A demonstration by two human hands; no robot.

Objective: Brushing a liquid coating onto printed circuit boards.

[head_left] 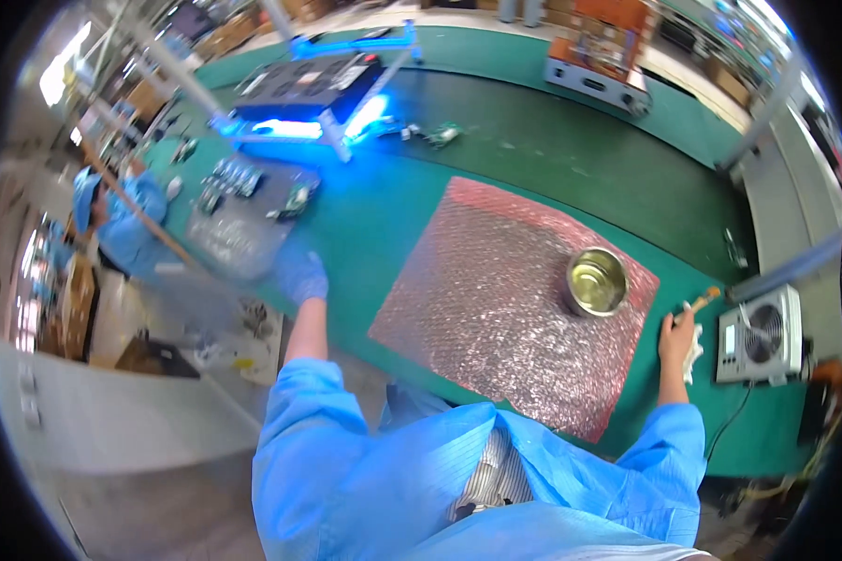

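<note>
My right hand (676,338) is closed around a small brush (707,298) with a wooden-coloured handle. Beside and under that hand lies a crumpled white cloth (693,355). My left hand (301,273), in a pale bluish glove, is stretched out over the left edge of the bench and its fingers are blurred. Nearest to it is a clear plastic sheet (226,236) with several green circuit boards (237,176) on and around it. A pink bubble-wrap sheet (496,299) lies between my hands. On its right part stands a round metal bowl (597,282) holding a yellowish liquid.
A small white fan unit (760,335) stands at the right edge of the green bench (370,201). Farther back are a black fan panel (309,86) with a glowing blue light and a grey-and-orange machine (599,70). A person in blue (126,210) works at the left.
</note>
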